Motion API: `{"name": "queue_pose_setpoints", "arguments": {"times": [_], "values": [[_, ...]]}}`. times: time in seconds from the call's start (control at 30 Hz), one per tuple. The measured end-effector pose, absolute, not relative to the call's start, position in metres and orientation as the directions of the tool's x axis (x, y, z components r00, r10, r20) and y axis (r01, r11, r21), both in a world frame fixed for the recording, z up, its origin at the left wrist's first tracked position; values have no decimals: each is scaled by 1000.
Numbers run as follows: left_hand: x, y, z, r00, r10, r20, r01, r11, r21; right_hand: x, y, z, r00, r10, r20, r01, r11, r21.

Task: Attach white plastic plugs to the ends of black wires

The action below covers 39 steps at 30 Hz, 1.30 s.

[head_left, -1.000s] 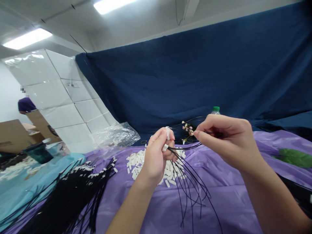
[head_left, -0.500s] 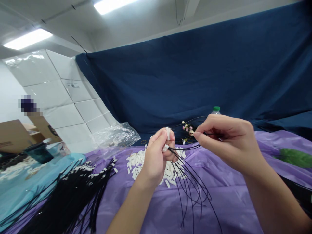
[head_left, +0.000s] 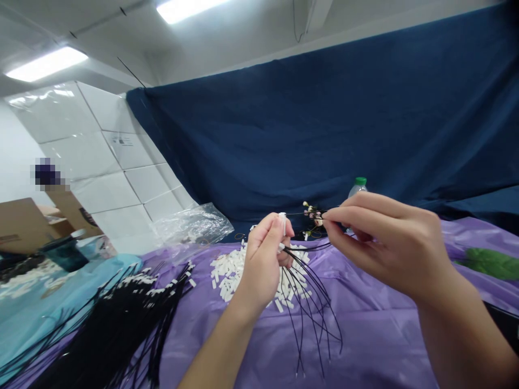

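My left hand (head_left: pixel 263 259) is closed on a white tag (head_left: pixel 283 222) held upright at the fingertips, and on several black cords (head_left: pixel 312 292) that fan out and hang below it. My right hand (head_left: pixel 389 243), to the right, pinches a thin black cord (head_left: pixel 302 214) that runs across to the white tag. Behind and below my left hand lies a pile of small white pieces (head_left: pixel 229 270) on the purple cloth (head_left: pixel 365 335).
A large bundle of black cords with white tags (head_left: pixel 105 329) lies at the left. Farther back are a clear plastic bag (head_left: pixel 198 224), small flowers (head_left: pixel 314 214), a green-capped bottle (head_left: pixel 359 185) and a green leaf (head_left: pixel 492 263). White boxes (head_left: pixel 117 189) stand behind.
My right hand has moved a little to the right, still pinching. My left hand has shifted slightly right, and the hanging cords have swung.
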<state>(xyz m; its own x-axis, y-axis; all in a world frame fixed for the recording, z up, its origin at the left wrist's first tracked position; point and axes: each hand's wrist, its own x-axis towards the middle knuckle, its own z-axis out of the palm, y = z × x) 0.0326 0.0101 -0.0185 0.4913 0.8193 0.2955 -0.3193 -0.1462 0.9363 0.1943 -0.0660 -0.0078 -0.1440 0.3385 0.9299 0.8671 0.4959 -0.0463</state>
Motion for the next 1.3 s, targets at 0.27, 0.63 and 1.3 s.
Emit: {"name": "queue_pose_setpoints", "arguments": {"times": [0.27, 0.63, 1.3], "values": [[31, 7, -18, 535, 789, 302, -280, -172, 945, 184, -53, -15, -190, 348, 918, 900, 435, 22], [30, 9, -18, 583, 754, 302, -279, -163, 946, 180, -51, -16, -130, 324, 937, 891, 453, -33], [37, 18, -17, 475, 864, 165, -331, 1, 944, 176, -77, -6, -137, 503, 854, 840, 516, -169]]}}
